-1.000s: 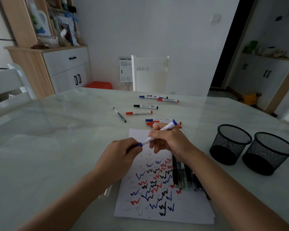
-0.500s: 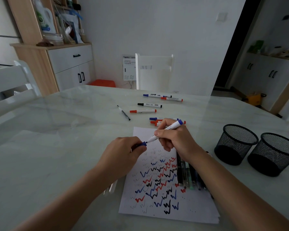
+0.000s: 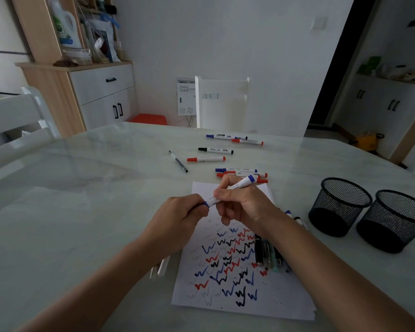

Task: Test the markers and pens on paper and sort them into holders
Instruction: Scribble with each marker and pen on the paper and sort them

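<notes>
I hold a blue marker (image 3: 240, 185) in the air over the top part of the paper (image 3: 288, 293). It slants, with its blue tail end raised towards the paper's far edge and its cap (image 3: 205, 203) at the lower end. My right hand (image 3: 244, 204) has thumb and fingers curled round the white barrel. My left hand (image 3: 180, 219) pinches the blue cap, and I cannot tell whether the cap sits fully home. The paper lies flat on the table (image 3: 82, 212), covered with rows of blue, red and black zigzag strokes. Along the paper's right edge, partly under my right forearm, a bunch of dark pens (image 3: 266, 255) lies side by side. Just past the paper's top edge is a cluster of blue and red markers (image 3: 240, 172), touching one another. Farther beyond that edge lie a red marker (image 3: 206, 159) and a black marker (image 3: 215, 150), and well past those a far pair of markers (image 3: 235, 139), one blue and one red. A thin pen (image 3: 178, 161) lies beyond the paper's top left corner. Just left of the paper, white pens (image 3: 162, 268) poke out from under my left forearm. To the right of the paper stand the first holder (image 3: 338, 207) and, farther from the paper, the second holder (image 3: 393, 221). Both are black mesh, upright and close together. Between the paper and the first holder, two marker tips (image 3: 295, 218) show past my right wrist.
</notes>
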